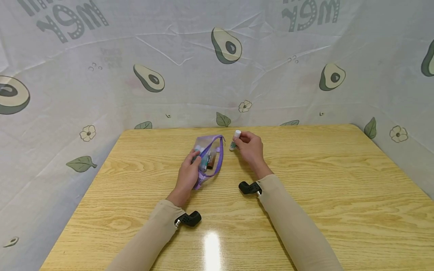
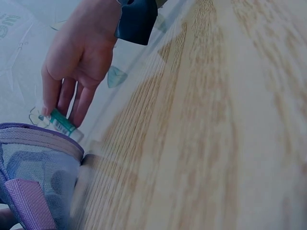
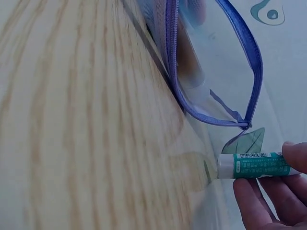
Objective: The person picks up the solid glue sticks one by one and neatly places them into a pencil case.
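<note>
In the head view my left hand (image 1: 187, 176) grips the near left side of a translucent mesh pouch (image 1: 203, 141) with purple zipper trim. The pouch's zipper is undone and its mouth faces right. Inside lie a brown cylinder (image 1: 211, 162) and several pale and bluish tubes, partly hidden by mesh and fingers. Just right of the mouth, my right hand (image 1: 252, 150) pinches a glue stick (image 3: 261, 164) between thumb and fingers. It has a green label with a barcode and white ends. In the head view it tilts, white cap up, apart from the pouch.
A wooden table (image 1: 322, 169) carries the pouch and extends to both sides. Behind it hangs a pale cloth (image 1: 190, 82) printed with avocados and leaves. Black camera mounts (image 1: 249, 187) stick out from both sleeves.
</note>
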Motion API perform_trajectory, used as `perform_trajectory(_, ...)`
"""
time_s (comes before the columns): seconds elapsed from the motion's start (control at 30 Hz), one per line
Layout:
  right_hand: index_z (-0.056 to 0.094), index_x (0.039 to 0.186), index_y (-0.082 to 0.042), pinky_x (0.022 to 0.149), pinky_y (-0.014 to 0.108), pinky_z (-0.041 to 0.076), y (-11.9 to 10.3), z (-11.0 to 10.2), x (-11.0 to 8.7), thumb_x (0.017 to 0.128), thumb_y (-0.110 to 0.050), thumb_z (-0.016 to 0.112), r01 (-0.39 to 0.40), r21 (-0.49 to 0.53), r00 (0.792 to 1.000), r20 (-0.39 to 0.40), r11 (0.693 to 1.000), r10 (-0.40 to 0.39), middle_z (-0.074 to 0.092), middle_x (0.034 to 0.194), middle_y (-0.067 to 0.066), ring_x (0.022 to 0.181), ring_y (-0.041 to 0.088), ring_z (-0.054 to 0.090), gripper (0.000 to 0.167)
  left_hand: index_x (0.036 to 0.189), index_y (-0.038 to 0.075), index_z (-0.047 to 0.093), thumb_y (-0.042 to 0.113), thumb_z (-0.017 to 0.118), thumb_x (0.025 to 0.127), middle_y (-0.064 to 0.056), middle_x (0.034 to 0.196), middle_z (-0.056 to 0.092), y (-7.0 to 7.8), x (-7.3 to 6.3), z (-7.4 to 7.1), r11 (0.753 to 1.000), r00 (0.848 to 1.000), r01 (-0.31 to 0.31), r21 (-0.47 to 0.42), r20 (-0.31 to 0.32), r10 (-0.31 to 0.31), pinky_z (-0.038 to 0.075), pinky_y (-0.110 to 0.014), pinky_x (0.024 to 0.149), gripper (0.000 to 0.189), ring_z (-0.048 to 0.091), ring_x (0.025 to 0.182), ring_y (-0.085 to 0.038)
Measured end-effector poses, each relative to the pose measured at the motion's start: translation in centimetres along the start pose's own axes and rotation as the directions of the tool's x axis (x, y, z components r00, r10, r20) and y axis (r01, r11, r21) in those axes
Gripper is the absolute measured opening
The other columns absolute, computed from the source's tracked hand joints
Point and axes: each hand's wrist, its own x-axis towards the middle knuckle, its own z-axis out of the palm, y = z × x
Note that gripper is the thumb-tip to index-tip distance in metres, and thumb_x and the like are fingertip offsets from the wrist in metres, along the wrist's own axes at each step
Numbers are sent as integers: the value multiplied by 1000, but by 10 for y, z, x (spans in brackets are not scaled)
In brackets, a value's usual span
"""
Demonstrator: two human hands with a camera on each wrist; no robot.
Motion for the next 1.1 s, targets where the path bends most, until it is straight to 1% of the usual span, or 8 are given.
perform_trajectory(0.17,68,135,3,100,41,63,-3,1,-1,104,-14,68,-36,93,999,19,995,35,71,130,26,119,36,71,36,161,17,46,32,42,115,5,179,22,-1,0,0,1000,1000,-6,7,1,6,20,-56,135,49,17,167,-30)
perform_trajectory(0.3,67,133,7,100,43,62,-6,1,-2,103,-12,69,-60,172,998,43,983,53,71,129,30,114,36,75,35,161,17,46,33,42,114,5,179,22,-2,0,0,1000,1000,-9,10,-1,9,21,-57,134,49,17,167,-30)
perform_trajectory(0.4,66,131,10,102,46,61,-7,3,-2,103,-11,69,-86,233,995,70,969,72,70,130,32,104,29,78,35,161,17,46,33,43,114,6,179,22,-2,1,0,1000,1000,-7,11,-1,7,21,-57,134,49,17,167,-30)
perform_trajectory(0.5,65,130,11,105,49,59,-8,3,-3,103,-10,69,-114,273,992,90,955,93,70,131,32,95,19,77,34,160,17,47,32,43,114,6,179,22,-2,1,1,1000,1000,-6,13,-1,6,21,-57,134,48,17,167,-30)
perform_trajectory(0.63,65,131,12,106,47,58,-9,4,-3,104,-11,68,-159,308,985,111,938,131,69,130,30,90,13,75,35,160,17,47,32,42,115,5,179,21,-2,0,1,1000,1000,-8,10,3,8,21,-57,134,48,17,167,-30)
perform_trajectory(0.77,64,132,12,105,43,58,-9,4,-4,105,-13,67,-200,339,978,132,919,164,68,125,22,88,10,74,37,161,16,46,32,42,115,5,179,21,-2,0,1,1000,1000,-11,6,5,11,20,-56,135,49,16,167,-30)
perform_trajectory(0.83,63,132,14,105,43,58,-8,5,-4,105,-12,66,-207,355,976,141,912,167,68,125,21,88,10,75,37,161,16,46,31,42,115,5,179,21,-2,-1,1,1000,1000,-12,5,5,12,20,-56,135,49,16,167,-30)
perform_trajectory(1.1,63,130,15,99,38,61,-6,12,-5,104,-8,67,-208,347,975,144,915,168,69,125,23,85,9,74,35,161,16,46,32,42,115,5,179,21,-2,0,1,1000,1000,-10,7,0,10,20,-56,135,49,16,167,-30)
